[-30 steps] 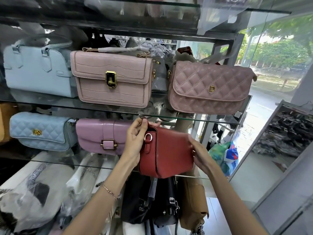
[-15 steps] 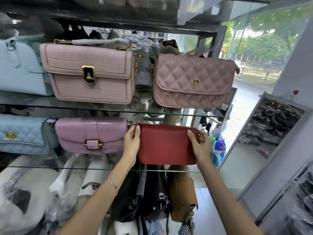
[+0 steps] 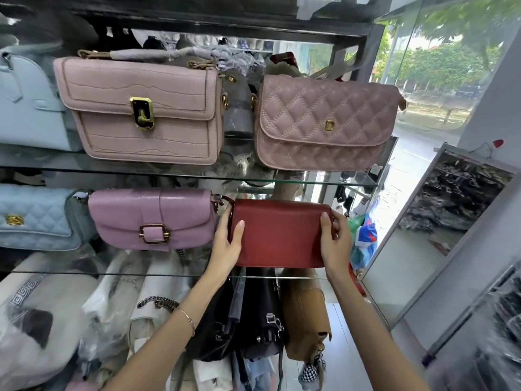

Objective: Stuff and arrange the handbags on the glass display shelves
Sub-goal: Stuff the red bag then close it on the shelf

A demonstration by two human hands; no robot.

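Note:
A red handbag (image 3: 279, 232) stands upright on the lower glass shelf (image 3: 112, 273), right of a mauve buckle bag (image 3: 152, 218). My left hand (image 3: 227, 244) grips its left end, thumb on the front. My right hand (image 3: 334, 241) grips its right end the same way. On the upper glass shelf (image 3: 324, 182) sit a pink croc-textured bag (image 3: 141, 108) and a pink quilted bag (image 3: 324, 122). Pale blue bags stand at the far left: a smooth blue bag (image 3: 25, 108) above and a quilted blue bag (image 3: 33, 215) below.
Below the lower shelf hang a black bag (image 3: 253, 314) and a tan bag (image 3: 304, 314), with plastic-wrapped bags (image 3: 56, 320) to the left. A glass wall (image 3: 439, 80) closes the right side, and a framed panel (image 3: 439, 221) leans beyond the shelf's end.
The red bag has turned from side-on to face-on and settled on the lower shelf beside the mauve bag. Both hands moved to its two ends. The view shifted right.

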